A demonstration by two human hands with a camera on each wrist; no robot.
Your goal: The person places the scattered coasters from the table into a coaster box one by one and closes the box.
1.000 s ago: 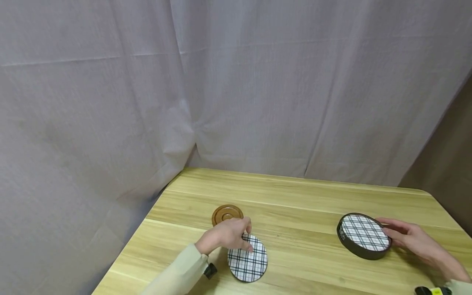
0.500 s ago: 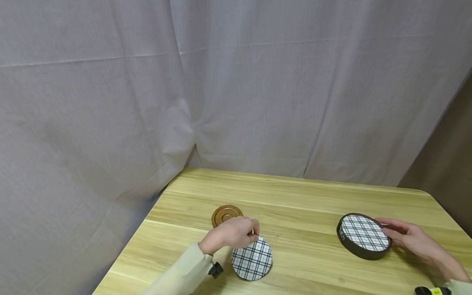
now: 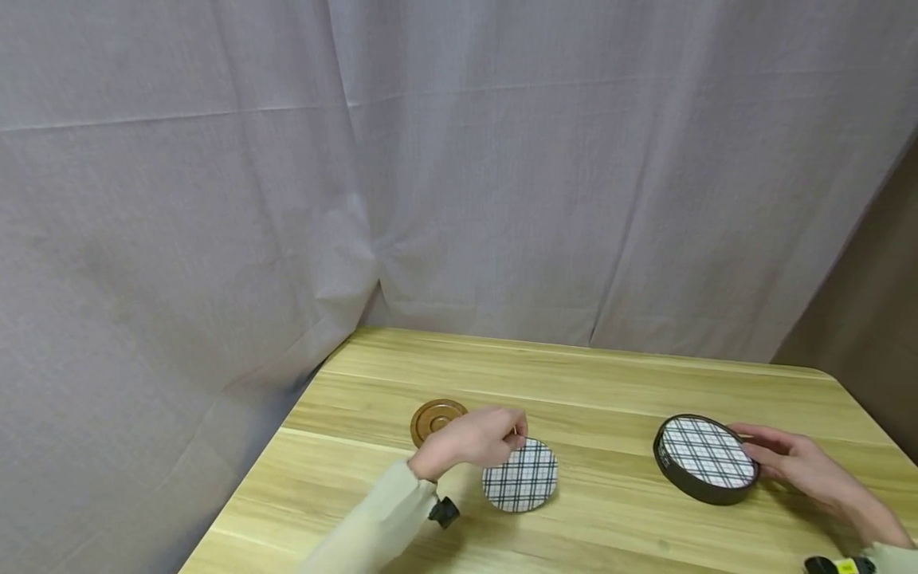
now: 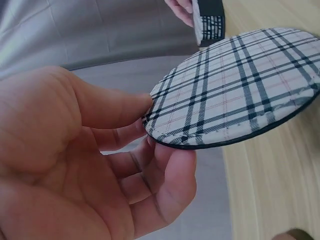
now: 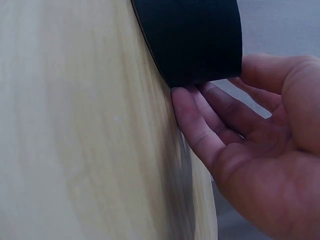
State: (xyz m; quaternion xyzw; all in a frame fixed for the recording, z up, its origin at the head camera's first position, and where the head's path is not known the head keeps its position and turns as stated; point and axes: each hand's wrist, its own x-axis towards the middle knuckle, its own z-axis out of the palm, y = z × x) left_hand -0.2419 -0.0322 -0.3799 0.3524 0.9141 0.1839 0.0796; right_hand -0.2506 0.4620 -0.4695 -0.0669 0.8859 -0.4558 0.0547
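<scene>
My left hand (image 3: 475,438) pinches the rim of a round plaid coaster (image 3: 523,480) between thumb and fingers, and the coaster hangs tilted above the table. In the left wrist view the coaster (image 4: 225,90) shows white cloth with dark check lines, thin red lines and a black edge. At the right, my right hand (image 3: 803,469) grips the side of a round black coaster holder (image 3: 699,485), with another plaid coaster (image 3: 706,452) lying in its top. The right wrist view shows the thumb on the holder's wall (image 5: 195,45) and fingertips at its lower edge.
A brown round wooden disc (image 3: 428,421) with ringed grooves lies behind my left hand, partly covered by it. The wood-grain table (image 3: 602,406) ends at a grey curtain (image 3: 502,199) at the back and left.
My left hand first hovered over the coaster with loose fingers, then pinched its rim; the coaster has since risen and moved right and away from me. The right hand and holder have stayed put.
</scene>
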